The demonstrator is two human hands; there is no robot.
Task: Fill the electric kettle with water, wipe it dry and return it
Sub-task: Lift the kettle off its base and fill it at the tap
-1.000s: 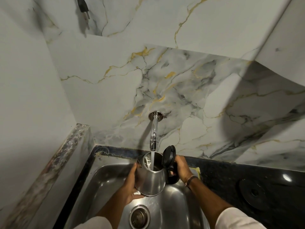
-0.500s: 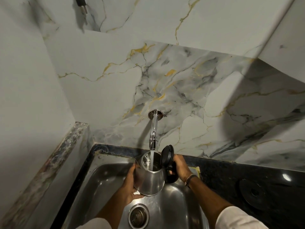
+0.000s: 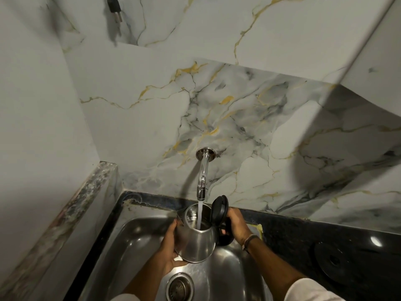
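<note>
I hold the electric kettle [image 3: 196, 240] over the sink [image 3: 138, 235] under the tap [image 3: 201, 181], my left hand [image 3: 171, 246] cupping its body for support, my right hand [image 3: 235, 224] gripping the handle, lid [image 3: 219, 210] open so water enters.

Black counter [image 3: 293, 233] w/ steel sink [image 3: 138, 233] set in; round black base [image 3: 338, 260] on it.

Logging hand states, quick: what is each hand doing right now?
Left hand: closed on the kettle body.
Right hand: closed on the kettle's handle.
</note>
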